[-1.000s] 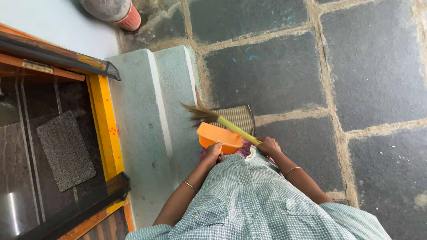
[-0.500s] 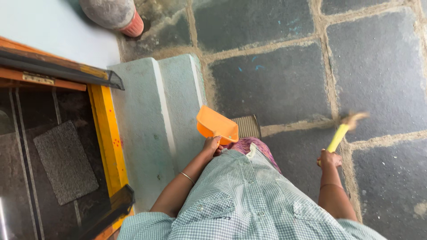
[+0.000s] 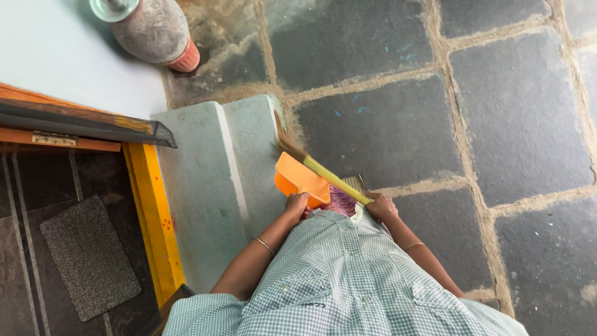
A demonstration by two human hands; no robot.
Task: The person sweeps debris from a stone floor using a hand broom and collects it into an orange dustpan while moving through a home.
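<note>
A loose shirt (image 3: 348, 280) in a small green-and-white check is worn, short sleeves, with 2 little buttons seen down the front. A thin metal bangle (image 3: 264, 246) is worn on the left wrist and 1 more bangle (image 3: 412, 246) on the right. Pink patterned cloth (image 3: 341, 202) is worn underneath.

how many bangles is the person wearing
2: one thin bangle on the left wrist behind the orange dustpan, one on the right wrist behind the broom. Sleeves may hide more.
</note>
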